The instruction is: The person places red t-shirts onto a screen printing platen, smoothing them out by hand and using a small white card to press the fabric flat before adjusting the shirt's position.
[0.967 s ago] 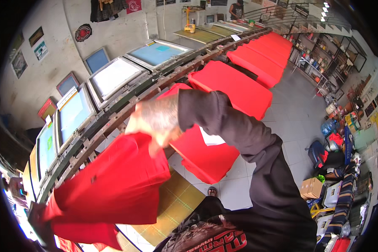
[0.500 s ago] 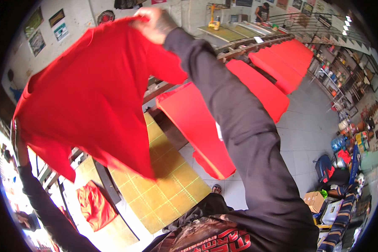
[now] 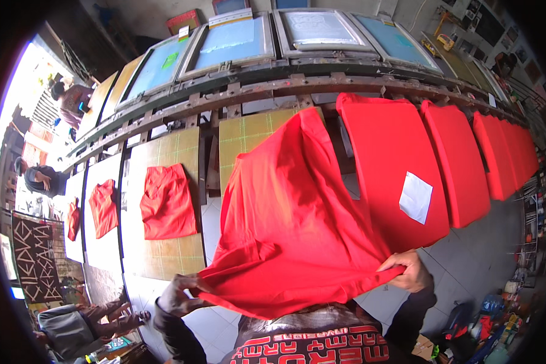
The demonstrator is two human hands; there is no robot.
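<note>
A red T-shirt (image 3: 291, 224) is stretched between my hands at its near edge. Its far part lies over a yellowish board (image 3: 236, 136) with green grid lines. At the near left corner, my left hand (image 3: 185, 294) is closed on the cloth. My right hand (image 3: 409, 272) pinches the near right corner. Just right of it, another board is covered by a red T-shirt (image 3: 385, 158) with a white sheet of paper (image 3: 415, 197) on top.
More red-covered boards (image 3: 455, 161) continue rightward. Crumpled red shirts (image 3: 168, 203) lie on boards to the left. A metal rail (image 3: 273, 88) runs behind, with framed screens (image 3: 227, 45) beyond. People (image 3: 42, 176) are at the far left, near a grey chair (image 3: 73, 327).
The shirt has come down from the raised, spread hold onto the board. Both hands are now low and near my body, holding its near edge. The view has turned left.
</note>
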